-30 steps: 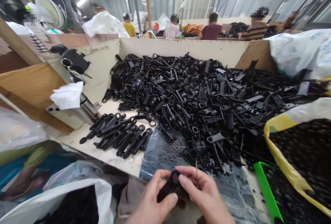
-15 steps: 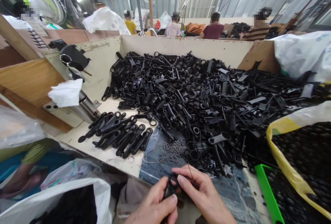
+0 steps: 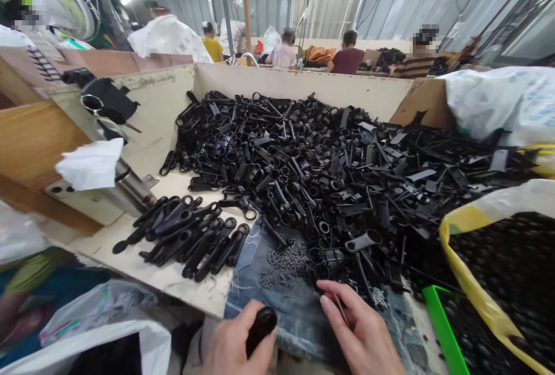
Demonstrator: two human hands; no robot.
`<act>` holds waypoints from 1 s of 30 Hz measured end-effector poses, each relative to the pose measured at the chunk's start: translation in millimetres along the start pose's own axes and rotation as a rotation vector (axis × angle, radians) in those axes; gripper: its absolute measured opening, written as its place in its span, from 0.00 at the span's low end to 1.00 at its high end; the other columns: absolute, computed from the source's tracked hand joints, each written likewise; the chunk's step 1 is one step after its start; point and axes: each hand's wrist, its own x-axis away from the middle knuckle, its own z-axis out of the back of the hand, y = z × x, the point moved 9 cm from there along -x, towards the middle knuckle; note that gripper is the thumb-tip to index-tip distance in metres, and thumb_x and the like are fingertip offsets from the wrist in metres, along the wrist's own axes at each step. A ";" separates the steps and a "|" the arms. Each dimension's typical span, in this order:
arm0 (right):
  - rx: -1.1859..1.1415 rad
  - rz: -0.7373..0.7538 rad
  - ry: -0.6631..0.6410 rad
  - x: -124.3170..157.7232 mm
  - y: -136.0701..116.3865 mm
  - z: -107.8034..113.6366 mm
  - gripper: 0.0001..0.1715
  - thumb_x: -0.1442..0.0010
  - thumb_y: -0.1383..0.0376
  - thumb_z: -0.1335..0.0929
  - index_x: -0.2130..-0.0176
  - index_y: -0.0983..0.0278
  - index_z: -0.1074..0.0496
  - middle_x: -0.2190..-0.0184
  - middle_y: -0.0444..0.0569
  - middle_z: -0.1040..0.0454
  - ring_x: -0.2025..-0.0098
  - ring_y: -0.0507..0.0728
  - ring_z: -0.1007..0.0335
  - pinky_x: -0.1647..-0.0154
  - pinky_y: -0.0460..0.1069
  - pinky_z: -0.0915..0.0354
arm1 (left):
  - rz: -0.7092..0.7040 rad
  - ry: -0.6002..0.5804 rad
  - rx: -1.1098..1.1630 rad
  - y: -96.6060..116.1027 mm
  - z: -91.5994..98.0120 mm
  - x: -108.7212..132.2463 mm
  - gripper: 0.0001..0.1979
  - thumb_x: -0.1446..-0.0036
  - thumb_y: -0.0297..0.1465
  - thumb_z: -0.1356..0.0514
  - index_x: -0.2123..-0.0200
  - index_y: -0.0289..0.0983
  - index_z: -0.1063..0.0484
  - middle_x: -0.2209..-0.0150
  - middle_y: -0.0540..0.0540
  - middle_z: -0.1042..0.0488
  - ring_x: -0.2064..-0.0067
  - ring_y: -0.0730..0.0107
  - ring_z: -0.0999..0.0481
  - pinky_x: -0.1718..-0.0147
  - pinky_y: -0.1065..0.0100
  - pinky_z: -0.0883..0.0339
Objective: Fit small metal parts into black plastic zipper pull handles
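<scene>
In my left hand [image 3: 243, 340], low in the middle of the head view, is a black plastic part [image 3: 261, 329] with a smooth rounded end up; its lower end is hidden by my fingers. My right hand [image 3: 355, 329] is closed round a thin brown stick [image 3: 341, 309]. Its thumb and index fingertip come close together beside the small black pieces at the pile's edge; whether they pinch one I cannot tell. Small grey screws [image 3: 288, 259] lie loose on the blue denim cloth [image 3: 299, 317] in front of my hands.
A big heap of black plastic parts [image 3: 299, 161] fills the walled bench. Assembled-looking black handles [image 3: 195, 236] lie in rows at left, near a metal cylinder [image 3: 134, 187]. On the right are a green tray [image 3: 446, 329] and a yellow-edged sack [image 3: 468, 271]. A white bag [image 3: 156, 334] stands lower left.
My hands have come apart. The left moved left with the black part, now turned rounded end up; the right moved right toward the small pieces. The view shifted slightly.
</scene>
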 end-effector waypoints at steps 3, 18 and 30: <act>0.015 0.007 -0.011 -2.2 -3.7 -0.2 0.14 0.29 0.54 0.32 0.54 0.57 0.20 0.64 0.46 0.17 0.68 0.56 0.20 0.66 0.45 0.26 | -0.241 0.170 -0.335 41.7 9.2 -9.6 0.07 0.34 0.30 0.44 0.63 0.46 0.27 0.73 0.54 0.19 0.72 0.61 0.18 0.73 0.66 0.37; 0.785 0.380 -0.022 -21.2 -37.5 -18.9 0.22 0.31 0.77 0.41 0.50 0.60 0.24 0.63 0.47 0.20 0.72 0.54 0.19 0.76 0.45 0.32 | -0.589 0.267 -0.469 46.7 -9.4 -11.9 0.13 0.37 0.18 0.47 0.57 0.43 0.34 0.70 0.53 0.20 0.70 0.60 0.20 0.65 0.59 0.43; 0.466 0.346 -0.032 -8.2 -38.6 6.8 0.17 0.22 0.63 0.42 0.50 0.58 0.25 0.60 0.47 0.19 0.65 0.54 0.17 0.66 0.44 0.26 | -0.580 0.239 -0.429 42.5 -7.8 -11.1 0.15 0.40 0.17 0.50 0.59 0.44 0.36 0.68 0.51 0.22 0.68 0.60 0.22 0.64 0.59 0.42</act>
